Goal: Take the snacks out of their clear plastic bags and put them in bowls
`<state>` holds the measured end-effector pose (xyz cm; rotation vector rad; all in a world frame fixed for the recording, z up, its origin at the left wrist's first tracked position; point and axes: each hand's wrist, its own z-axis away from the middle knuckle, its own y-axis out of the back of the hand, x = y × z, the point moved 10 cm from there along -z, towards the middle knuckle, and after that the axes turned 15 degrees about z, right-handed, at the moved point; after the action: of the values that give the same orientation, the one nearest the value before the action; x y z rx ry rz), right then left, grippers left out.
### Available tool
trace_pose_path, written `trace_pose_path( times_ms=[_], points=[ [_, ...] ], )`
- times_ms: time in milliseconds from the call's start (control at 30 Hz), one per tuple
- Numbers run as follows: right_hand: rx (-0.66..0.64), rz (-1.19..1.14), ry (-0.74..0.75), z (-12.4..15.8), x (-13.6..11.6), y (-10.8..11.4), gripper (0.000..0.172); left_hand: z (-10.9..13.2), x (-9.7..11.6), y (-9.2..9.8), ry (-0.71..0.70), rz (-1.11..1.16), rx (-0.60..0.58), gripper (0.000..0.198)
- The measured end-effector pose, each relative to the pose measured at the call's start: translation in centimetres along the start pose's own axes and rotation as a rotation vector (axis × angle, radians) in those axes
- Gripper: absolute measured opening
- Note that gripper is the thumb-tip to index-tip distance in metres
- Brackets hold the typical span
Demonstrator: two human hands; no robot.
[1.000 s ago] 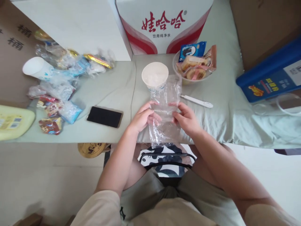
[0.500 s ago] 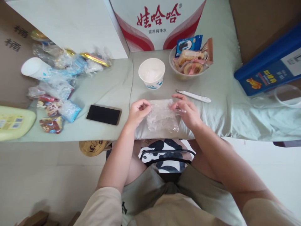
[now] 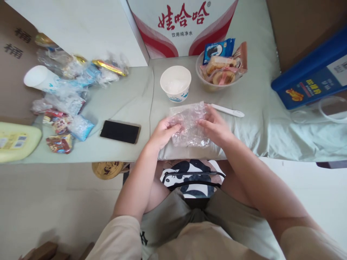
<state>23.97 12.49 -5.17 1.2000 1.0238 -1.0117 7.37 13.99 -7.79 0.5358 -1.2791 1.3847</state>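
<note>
Pinching from both sides, the left hand and the right hand hold a crumpled clear plastic bag just above the near edge of the pale green cloth-covered table, a little below the middle of the frame. The left fingers are curled closed on the bag's left edge; the right fingers are closed on its right side, and the bag bunches between them, its lower part lying on the cloth.

Just above the bag stands a white paper bowl with a blue print, and to the upper right of it a pale bowl heaped with wrapped snacks, a blue packet standing at its top. A thin white pen-shaped stick lies on the cloth just beside the right hand, pointing to the right. Left of the left hand, near the table edge, a black smartphone lies face up. At the left of the frame sits a pile of clear and coloured snack wrappers with a white paper cup tipped on its side beside it, and a pale yellow plastic container at the far left edge. A white carton with red Chinese lettering stands at the top centre, and a blue box leans at the right.
</note>
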Motion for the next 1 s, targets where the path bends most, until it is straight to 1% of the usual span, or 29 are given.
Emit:
trace_pose_path(
  times_ms=[67, 100, 133, 233, 333, 400, 467, 533, 567, 633, 700, 733, 767, 800, 833, 867, 900, 967, 1000],
  points=[
    [-0.187, -0.070, -0.060, 0.3, 0.3, -1.9, 0.045, -0.1, 0.3, 0.6, -0.043, -0.011, 0.046, 0.040],
    [-0.230, -0.066, -0.090, 0.5, 0.6, -2.3, 0.039, -0.1, 0.3, 0.8, -0.045, -0.028, 0.064, 0.039],
    [-0.233, -0.046, -0.110, 0.6, 0.9, -2.4, 0.035, -0.2, 0.3, 1.0, -0.039, -0.045, 0.078, 0.039],
    [-0.121, -0.002, -0.092, 0.5, 0.8, -1.2, 0.030, -0.1, 0.4, 1.1, -0.008, -0.030, 0.087, 0.038],
    [-0.021, -0.072, -0.016, 0.4, -0.2, 0.1, 0.025, 0.3, 1.3, 0.7, -0.012, 0.074, 0.072, 0.031],
    [-0.027, -0.151, -0.001, 0.5, -0.6, 0.4, 0.024, 0.5, 2.0, 0.4, -0.018, 0.111, 0.048, 0.027],
    [-0.078, -0.201, -0.018, 0.7, -0.7, 0.2, 0.031, 0.5, 2.4, 0.2, -0.033, 0.091, 0.022, 0.033],
    [-0.080, -0.157, -0.049, 0.7, -0.3, 0.2, 0.038, 0.2, 2.5, 0.2, -0.061, 0.019, -0.001, 0.031],
    [-0.050, -0.105, -0.065, 0.7, 0.0, 0.5, 0.037, -0.1, 2.6, 0.3, -0.089, -0.028, 0.000, 0.028],
    [0.057, -0.005, -0.090, 0.6, 0.6, 1.6, 0.032, -0.4, 3.1, 1.0, -0.191, -0.120, 0.062, 0.026],
    [0.188, 0.057, -0.098, 0.8, 0.9, 2.9, 0.044, 0.1, 4.4, 2.1, -0.349, -0.198, 0.217, 0.026],
    [0.247, 0.087, -0.096, 0.9, 0.8, 3.5, 0.046, 0.7, 5.1, 2.6, -0.432, -0.238, 0.304, 0.024],
    [0.292, 0.132, -0.088, 1.1, 0.5, 4.0, 0.041, 1.4, 5.6, 2.6, -0.499, -0.279, 0.370, 0.020],
    [0.326, 0.192, -0.064, 1.3, 0.0, 4.3, 0.031, 2.0, 5.9, 2.2, -0.539, -0.316, 0.398, 0.016],
    [0.348, 0.255, -0.022, 1.5, -0.7, 4.4, 0.022, 2.4, 5.8, 1.4, -0.552, -0.345, 0.381, 0.014],
    [0.355, 0.306, 0.029, 1.8, -1.5, 4.2, 0.017, 2.4, 5.3, 0.3, -0.538, -0.353, 0.322, 0.014],
    [0.350, 0.336, 0.079, 2.0, -2.2, 3.9, 0.015, 2.3, 4.5, -1.0, -0.499, -0.339, 0.235, 0.018],
    [0.305, 0.325, 0.146, 2.4, -3.1, 2.8, 0.015, 1.7, 2.5, -3.5, -0.390, -0.246, 0.075, 0.035],
    [0.261, 0.293, 0.154, 2.4, -3.1, 2.0, 0.016, 1.4, 1.6, -4.5, -0.334, -0.181, 0.012, 0.043]
  ],
)
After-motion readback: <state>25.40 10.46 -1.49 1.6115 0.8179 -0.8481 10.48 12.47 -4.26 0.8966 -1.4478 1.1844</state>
